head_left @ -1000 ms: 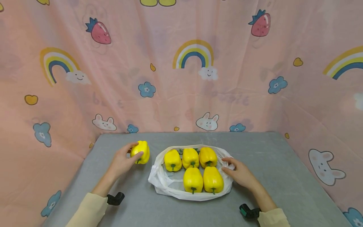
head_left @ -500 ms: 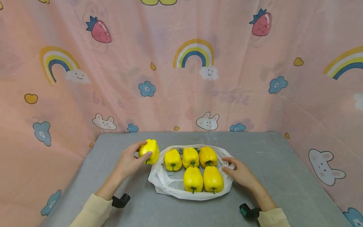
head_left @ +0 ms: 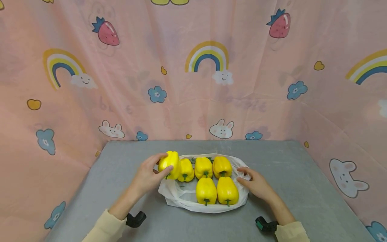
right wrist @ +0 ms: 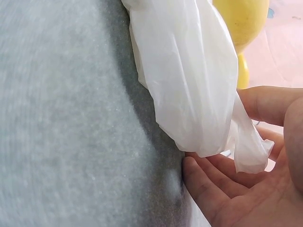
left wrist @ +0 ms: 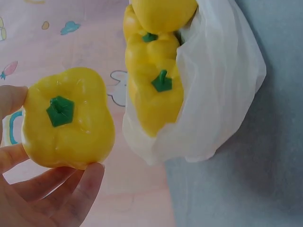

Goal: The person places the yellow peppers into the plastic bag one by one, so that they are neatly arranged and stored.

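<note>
In the head view my left hand (head_left: 146,176) grips a yellow bell pepper (head_left: 170,163) above the left rim of a white plastic bag (head_left: 208,209). The left wrist view shows this bell pepper (left wrist: 71,137) stem toward the camera, with thumb and fingers spread round its sides. Several more yellow bell peppers (head_left: 206,190) sit in the opened bag in two rows, stems facing me; the front row's left spot shows only bag. At the bag's right side my right hand (head_left: 257,185) holds the rim, the plastic (right wrist: 189,80) lying between thumb and fingers.
The bag lies on a grey table (head_left: 302,188). A pink patterned curtain (head_left: 193,111) hangs behind the table and along both sides. Each wrist wears a black camera mount, the left mount (head_left: 136,219) and the right mount (head_left: 266,225) both close to the tabletop.
My left hand has carried the bell pepper rightward from beside the bag to over its left rim, where it partly covers a pepper inside. The right hand stays at the rim.
</note>
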### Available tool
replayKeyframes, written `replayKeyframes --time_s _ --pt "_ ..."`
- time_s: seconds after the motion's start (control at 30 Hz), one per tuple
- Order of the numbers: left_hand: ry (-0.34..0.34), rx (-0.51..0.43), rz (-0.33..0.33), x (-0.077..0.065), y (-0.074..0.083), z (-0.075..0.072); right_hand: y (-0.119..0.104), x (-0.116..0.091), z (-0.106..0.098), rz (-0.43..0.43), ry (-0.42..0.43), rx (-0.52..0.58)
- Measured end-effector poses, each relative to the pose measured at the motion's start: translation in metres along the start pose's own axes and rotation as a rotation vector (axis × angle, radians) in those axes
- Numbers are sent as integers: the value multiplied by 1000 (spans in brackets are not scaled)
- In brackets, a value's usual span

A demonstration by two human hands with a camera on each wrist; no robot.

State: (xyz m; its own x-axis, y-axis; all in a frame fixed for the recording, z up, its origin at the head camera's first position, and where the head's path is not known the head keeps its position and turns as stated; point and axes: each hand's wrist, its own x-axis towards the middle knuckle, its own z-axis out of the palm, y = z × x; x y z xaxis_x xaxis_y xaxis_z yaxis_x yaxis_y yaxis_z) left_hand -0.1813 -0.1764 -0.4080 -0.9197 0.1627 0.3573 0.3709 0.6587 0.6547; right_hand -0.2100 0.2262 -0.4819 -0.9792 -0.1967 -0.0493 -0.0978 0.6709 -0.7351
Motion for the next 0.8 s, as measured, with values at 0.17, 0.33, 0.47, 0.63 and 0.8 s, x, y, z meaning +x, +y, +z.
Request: replayKeyframes --time_s 0.17,0.33,0.47,0.63,0.8 --pt "-16 -27 11 -5 4 8 -1 0 0 -1 0 -11" --pt "-43 -42 4 -11 8 17 -2 0 0 9 -1 -11" --pt "-58 -53 6 -15 12 22 -2 0 -1 3 -3 -2" --pt "-90 -72 2 -20 14 28 0 0 -1 -4 -5 4" --pt "-147 -94 -27 -26 12 33 0 1 -2 -3 -5 -7"
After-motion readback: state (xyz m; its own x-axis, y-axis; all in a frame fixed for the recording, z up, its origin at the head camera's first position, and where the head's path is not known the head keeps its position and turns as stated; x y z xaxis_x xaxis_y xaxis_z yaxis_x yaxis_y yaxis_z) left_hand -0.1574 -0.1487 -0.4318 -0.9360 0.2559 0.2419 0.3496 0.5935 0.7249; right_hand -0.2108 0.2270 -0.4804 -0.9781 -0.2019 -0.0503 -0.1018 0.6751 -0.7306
